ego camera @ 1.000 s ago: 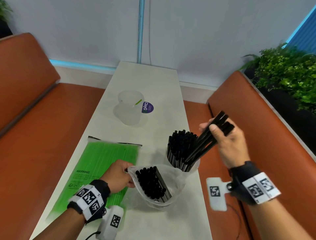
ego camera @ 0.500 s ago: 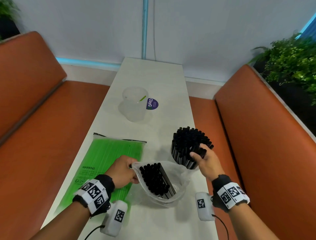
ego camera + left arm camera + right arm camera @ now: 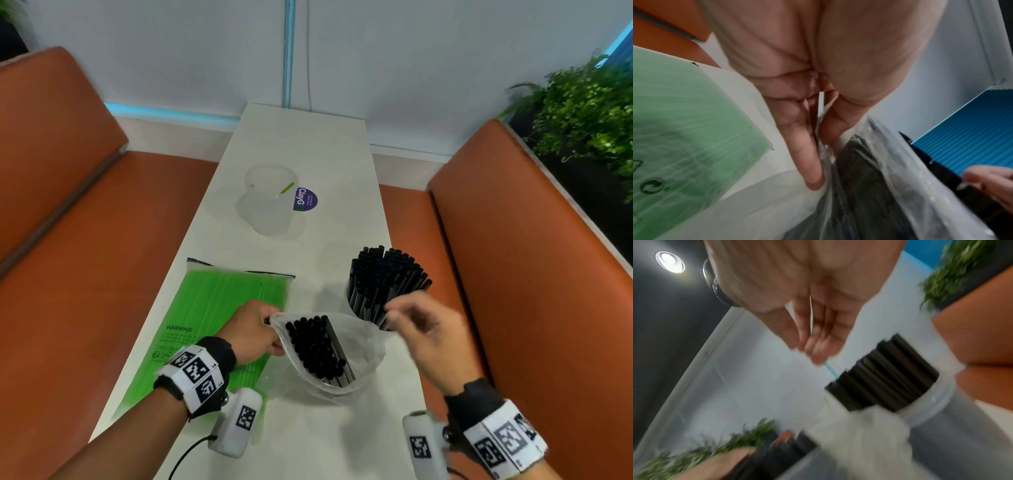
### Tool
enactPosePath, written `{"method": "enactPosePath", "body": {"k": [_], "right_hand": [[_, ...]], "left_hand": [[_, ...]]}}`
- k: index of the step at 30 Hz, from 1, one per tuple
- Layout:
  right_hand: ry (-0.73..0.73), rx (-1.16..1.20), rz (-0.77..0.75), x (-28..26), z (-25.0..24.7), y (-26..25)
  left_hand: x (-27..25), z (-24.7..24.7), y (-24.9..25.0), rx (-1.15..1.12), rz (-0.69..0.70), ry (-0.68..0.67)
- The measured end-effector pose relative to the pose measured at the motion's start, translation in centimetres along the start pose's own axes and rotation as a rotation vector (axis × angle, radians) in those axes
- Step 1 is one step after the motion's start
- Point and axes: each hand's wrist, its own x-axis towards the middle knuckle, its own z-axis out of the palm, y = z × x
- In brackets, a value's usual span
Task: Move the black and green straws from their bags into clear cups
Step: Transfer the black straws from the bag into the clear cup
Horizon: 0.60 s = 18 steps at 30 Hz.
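Note:
My left hand [image 3: 255, 330] pinches the left rim of a clear plastic bag [image 3: 363, 346] and holds its mouth wide; black straws [image 3: 317, 347] stand inside it. The pinch on the bag [image 3: 900, 178] shows in the left wrist view, thumb and fingers [image 3: 807, 154] on the film. A clear cup [image 3: 356, 301] packed with black straws [image 3: 387, 277] stands just beyond the bag. My right hand [image 3: 416, 329] hovers blurred in front of that cup, fingers loose, holding nothing. The right wrist view shows its empty fingers [image 3: 818, 344] above the cup of straws [image 3: 884, 374]. A sealed bag of green straws [image 3: 219, 315] lies flat at the left.
A second clear cup [image 3: 270, 202] with one green straw stands farther back on the white table [image 3: 329, 147], beside a purple round sticker [image 3: 306, 199]. Orange bench seats [image 3: 534, 274] flank the table on both sides. A plant [image 3: 589, 113] grows at the far right.
My right hand dropped its bundle of black straws into the near cup, let go, and has drawn back towards the open bag. The left hand has kept its pinch on the bag.

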Motion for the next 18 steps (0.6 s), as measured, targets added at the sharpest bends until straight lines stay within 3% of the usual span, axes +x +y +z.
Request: {"method": "enactPosePath", "body": {"k": [3, 7, 12, 18], "right_hand": [[-0.367, -0.051, 0.185, -1.0, 3.7, 0.4], [-0.595, -0.048, 0.253, -0.5, 6.2, 1.5], [-0.516, -0.083, 0.113, -0.5, 6.8, 2.1], [-0.421, -0.034, 0.087, -1.1, 6.1, 2.3]], "left_hand": [[0.1, 0.2, 0.3, -0.024, -0.001, -0.007], [-0.1, 0.5, 0.7, -0.012, 0.031, 0.005], [-0.3, 0.3, 0.4, -0.031, 0.031, 0.005], [-0.4, 0.0, 0.1, -0.002, 0.027, 0.023]]}}
